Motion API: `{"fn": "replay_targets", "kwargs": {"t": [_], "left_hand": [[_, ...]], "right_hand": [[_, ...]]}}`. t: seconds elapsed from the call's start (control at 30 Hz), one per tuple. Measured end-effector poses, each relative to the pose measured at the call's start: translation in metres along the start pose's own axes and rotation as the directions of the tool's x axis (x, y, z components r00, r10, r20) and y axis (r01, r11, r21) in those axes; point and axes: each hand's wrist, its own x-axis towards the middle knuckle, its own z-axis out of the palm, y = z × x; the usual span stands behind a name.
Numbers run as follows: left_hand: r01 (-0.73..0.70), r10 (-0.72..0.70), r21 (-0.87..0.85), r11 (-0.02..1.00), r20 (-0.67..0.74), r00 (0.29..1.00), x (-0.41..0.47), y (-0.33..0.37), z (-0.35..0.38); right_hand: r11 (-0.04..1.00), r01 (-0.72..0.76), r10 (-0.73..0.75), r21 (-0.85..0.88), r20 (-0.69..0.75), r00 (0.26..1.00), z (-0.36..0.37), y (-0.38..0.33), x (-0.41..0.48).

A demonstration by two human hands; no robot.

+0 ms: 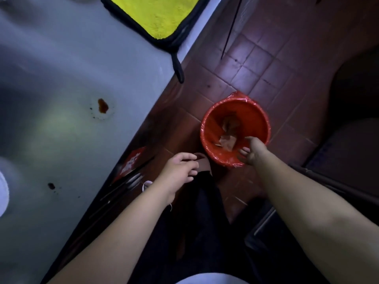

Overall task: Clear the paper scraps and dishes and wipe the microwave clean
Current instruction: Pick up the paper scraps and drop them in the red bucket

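Down on the floor, a bit right of the middle of the frame, the paper scraps (226, 141) lie at the bottom of a red bin (254, 117). They are brown and crumpled. I can count two clumps, but it is too dark to count each bit.

One bin is in view, and it has a shiny red bag inside. The right hand (253, 150) hangs over its near rim. Its fingers (244, 151) point down, loose and apart, and I see nothing in them. The left hand (180, 167) is near the middle of the frame, away from the bin. Its fingers are softly bent and hold nothing.

This looks like the step of dropping scraps in the bin. To do it well, keep the hand over the middle of the bin, not the rim, so no bit lands on the floor (256, 58). Spread the fingers wide and check that nothing sticks to them.

On the left side is the grey tabletop (71, 68). It has two brown stains, a big one (102, 106) and a small one (51, 185), with tiny dots nearby. One yellow cloth (158, 15) with a black edge lies at the top of the frame. A white thing (3, 193) at the left edge is too blurry to name. No microwave is in view.
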Motion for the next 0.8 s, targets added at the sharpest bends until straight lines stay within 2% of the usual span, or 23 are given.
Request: {"fn": "replay_targets", "kwargs": {"t": [0.17,0.37,0.47,0.57,0.7,0.8], "left_hand": [[-0.065,0.065,-0.012,0.998,0.026,0.998,-0.040,0.010,-0.017],[-0.174,0.171,-0.151,0.973,-0.030,0.985,-0.104,0.012,-0.058],[-0.241,0.216,-0.274,0.931,-0.117,0.969,-0.138,-0.001,-0.092],[-0.309,0.223,-0.377,0.873,-0.255,0.941,-0.169,-0.025,-0.131],[-0.439,0.176,-0.524,0.730,-0.475,0.862,-0.203,-0.072,-0.189],[-0.525,0.103,-0.560,0.641,-0.615,0.782,-0.219,-0.117,-0.235]], "right_hand": [[0.980,0.148,-0.134,-0.131,0.112,0.985,0.002,0.003,-0.061],[0.862,0.416,-0.324,-0.289,0.317,0.891,0.029,0.025,-0.181],[0.752,0.506,-0.261,-0.422,0.515,0.817,0.048,0.061,-0.239],[0.644,0.582,-0.183,-0.496,0.639,0.747,0.069,0.101,-0.283],[0.531,0.675,-0.085,-0.511,0.761,0.643,0.108,0.143,-0.329],[0.474,0.730,-0.015,-0.492,0.824,0.566,0.142,0.167,-0.360]]}}
